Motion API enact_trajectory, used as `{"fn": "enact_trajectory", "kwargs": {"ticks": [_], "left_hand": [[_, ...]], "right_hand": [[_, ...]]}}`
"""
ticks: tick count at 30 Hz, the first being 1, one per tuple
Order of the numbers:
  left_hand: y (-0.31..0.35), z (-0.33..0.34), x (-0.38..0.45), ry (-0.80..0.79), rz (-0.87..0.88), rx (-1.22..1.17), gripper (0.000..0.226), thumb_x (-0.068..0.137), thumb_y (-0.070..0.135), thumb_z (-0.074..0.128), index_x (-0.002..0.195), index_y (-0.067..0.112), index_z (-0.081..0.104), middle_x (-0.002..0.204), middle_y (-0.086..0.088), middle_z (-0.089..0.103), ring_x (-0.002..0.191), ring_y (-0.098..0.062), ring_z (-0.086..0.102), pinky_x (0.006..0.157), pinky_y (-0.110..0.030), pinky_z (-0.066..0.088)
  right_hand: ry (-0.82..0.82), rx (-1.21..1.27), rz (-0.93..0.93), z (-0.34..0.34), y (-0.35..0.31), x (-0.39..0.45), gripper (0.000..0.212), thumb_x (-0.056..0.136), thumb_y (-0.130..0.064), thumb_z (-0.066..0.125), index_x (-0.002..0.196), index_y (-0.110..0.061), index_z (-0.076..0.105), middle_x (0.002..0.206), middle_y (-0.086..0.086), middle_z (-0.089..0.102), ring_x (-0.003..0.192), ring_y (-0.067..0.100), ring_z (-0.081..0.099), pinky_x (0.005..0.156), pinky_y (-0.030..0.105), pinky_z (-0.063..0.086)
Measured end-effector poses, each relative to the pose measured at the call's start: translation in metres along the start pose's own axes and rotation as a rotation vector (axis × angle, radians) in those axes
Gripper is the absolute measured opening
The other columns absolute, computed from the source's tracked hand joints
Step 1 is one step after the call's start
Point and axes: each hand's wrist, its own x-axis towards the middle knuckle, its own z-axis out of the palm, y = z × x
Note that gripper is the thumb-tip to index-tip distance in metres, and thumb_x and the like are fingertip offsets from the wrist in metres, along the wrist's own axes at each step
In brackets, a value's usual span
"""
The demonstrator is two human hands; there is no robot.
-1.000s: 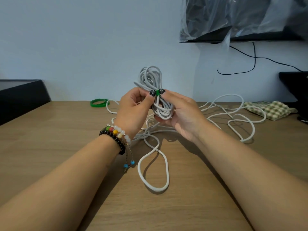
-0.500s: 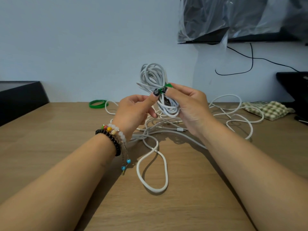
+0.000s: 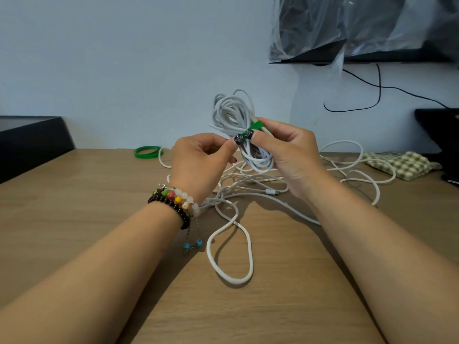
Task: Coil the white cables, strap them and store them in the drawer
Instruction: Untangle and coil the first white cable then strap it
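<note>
Frame centre: coiled white cable (image 3: 233,112) gripped in curled right hand (image 3: 293,155); green strap (image 3: 255,125) pinched at its waist by both thumbs, left hand (image 3: 198,162) fingers curled.

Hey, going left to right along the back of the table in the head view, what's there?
Black box → green band → coiled cable bundle held up by both hands → loose white cable loops → checkered cloth.
</note>
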Motion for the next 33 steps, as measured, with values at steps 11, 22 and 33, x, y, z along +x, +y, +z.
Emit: {"fn": "enact_trajectory", "kwargs": {"ticks": [11, 22, 33], "left_hand": [[0.005, 0.003, -0.002, -0.054, -0.078, 0.044, 0.016, 0.087, 0.01, 0.067, 0.073, 0.016, 0.072, 0.063, 0.005, 0.069, 0.046, 0.005, 0.053, 0.049, -0.007, 0.037], [0.008, 0.005, -0.001, -0.077, -0.206, -0.012, 0.022, 0.084, 0.004, 0.063, 0.066, 0.013, 0.071, 0.052, 0.001, 0.064, 0.047, -0.007, 0.047, 0.049, -0.016, 0.041], [0.009, 0.003, -0.002, 0.008, -0.206, -0.022, 0.016, 0.08, 0.012, 0.072, 0.064, 0.013, 0.071, 0.047, 0.0, 0.053, 0.035, -0.003, 0.038, 0.04, -0.015, 0.033]], "right_hand": [[0.029, -0.044, -0.044, -0.003, 0.007, 0.004, 0.03, 0.078, -0.006, 0.076, 0.105, -0.017, 0.073, 0.096, 0.001, 0.076, 0.092, 0.018, 0.072, 0.081, 0.032, 0.057], [0.085, -0.142, -0.055, -0.004, 0.014, 0.007, 0.035, 0.075, -0.009, 0.079, 0.11, -0.011, 0.072, 0.094, -0.001, 0.076, 0.089, 0.014, 0.072, 0.077, 0.03, 0.058], [0.122, -0.244, -0.145, 0.004, 0.014, 0.002, 0.044, 0.074, -0.014, 0.081, 0.116, -0.011, 0.07, 0.096, -0.006, 0.073, 0.087, 0.003, 0.07, 0.074, 0.019, 0.056]]}}
